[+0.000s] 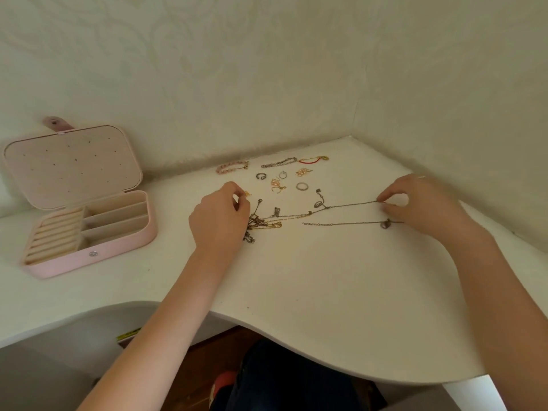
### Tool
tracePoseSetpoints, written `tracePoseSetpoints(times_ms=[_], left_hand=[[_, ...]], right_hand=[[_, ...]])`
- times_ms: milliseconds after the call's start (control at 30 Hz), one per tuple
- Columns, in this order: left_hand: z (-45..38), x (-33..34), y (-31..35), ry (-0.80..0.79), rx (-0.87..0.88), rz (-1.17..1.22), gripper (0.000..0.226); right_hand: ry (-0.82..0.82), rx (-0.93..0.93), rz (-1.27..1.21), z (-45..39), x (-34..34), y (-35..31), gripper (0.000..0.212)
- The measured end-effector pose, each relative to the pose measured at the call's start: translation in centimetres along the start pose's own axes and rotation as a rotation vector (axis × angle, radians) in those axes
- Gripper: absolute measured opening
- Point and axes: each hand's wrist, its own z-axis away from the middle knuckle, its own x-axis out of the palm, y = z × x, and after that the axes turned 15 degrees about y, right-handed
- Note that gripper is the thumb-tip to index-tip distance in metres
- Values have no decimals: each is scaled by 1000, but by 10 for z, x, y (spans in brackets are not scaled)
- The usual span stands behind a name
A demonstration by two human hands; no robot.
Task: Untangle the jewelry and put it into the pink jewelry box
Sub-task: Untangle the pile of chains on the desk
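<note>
A tangle of thin chains (258, 222) lies mid-table beside my left hand (221, 216), whose fingers pinch down at its left edge. From the knot a dark chain (350, 205) stretches right to my right hand (421, 203), which pinches its end between thumb and forefinger. A second chain with a small pendant (385, 223) lies just below, running under that hand. The pink jewelry box (124, 247) stands open at the far left, its lid up and its compartments empty.
Sorted pieces lie near the back wall: a pink bracelet (232, 167), a silver bracelet (278, 162), a red cord (314, 159), rings (302, 186) and earrings (277, 185). The white table (326, 286) curves toward me; walls meet in a corner at the back right.
</note>
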Motion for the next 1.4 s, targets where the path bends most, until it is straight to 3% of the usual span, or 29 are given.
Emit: tracePoseSetpoints(times_ms=[233, 333, 400, 467, 567, 700, 933, 1167, 1333, 1400], left_hand=[[4, 10, -1, -39, 279, -124, 12], [8, 11, 17, -20, 420, 26, 16], [13, 15, 37, -151, 512, 177, 26], [20, 25, 58, -390, 561, 302, 35], [34, 49, 84, -614, 626, 331, 43], [42, 61, 101, -603, 582, 401, 27], [44, 51, 96, -471, 578, 399, 16], [35, 37, 65, -478, 299, 503, 7], [6, 14, 80, -539, 90, 727, 48], [-5, 5, 96, -650, 44, 821, 48]], right_hand=[[-72, -11, -58, 59, -10, -8, 31], [92, 47, -168, 66, -1, -6, 37], [177, 94, -141, 62, 3, -7, 40], [190, 99, -94, 58, 4, -10, 31], [179, 31, -40, 57, 4, -17, 21], [236, -51, -79, 56, 6, -18, 17], [322, 159, -852, 27, -19, -22, 16], [317, 181, -995, -1, -46, -44, 18], [151, 16, -1041, -6, -58, -72, 16], [110, -73, -1053, -7, -66, -84, 16]])
